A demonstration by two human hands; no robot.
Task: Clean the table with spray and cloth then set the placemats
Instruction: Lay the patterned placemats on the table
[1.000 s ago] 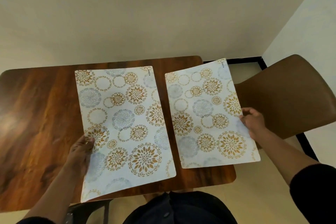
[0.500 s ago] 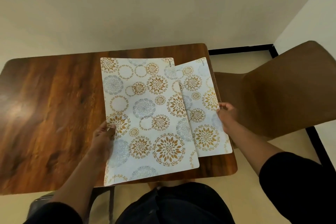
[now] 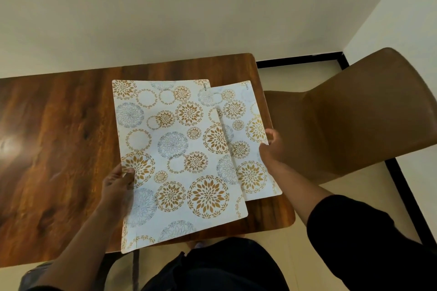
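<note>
**Setting the placemats: two mats held overlapped at the table's right end**

Judging by the bare wood and the mats in hand, the placemat step is taken to be under way; no spray bottle or cloth is seen in view. Two placemats are counted. The upper placemat point(image 3: 175, 156) is pinched at its left edge by the left hand point(image 3: 118, 184), thumb on top, and its near corner hangs past the table's front edge. The lower placemat point(image 3: 248, 149) is gripped at its right edge by the right hand point(image 3: 272, 149), fingers curled round the edge, and it is partly covered by the upper one. Both lie over the right end of the table point(image 3: 59, 137). One chair point(image 3: 354, 113) is seen just beside that end, and two hands are counted.

For the next move, the mats would need to be drawn apart and laid flat, each squared to a seat. Whether either mat fully rests on the wood cannot be told.
</note>
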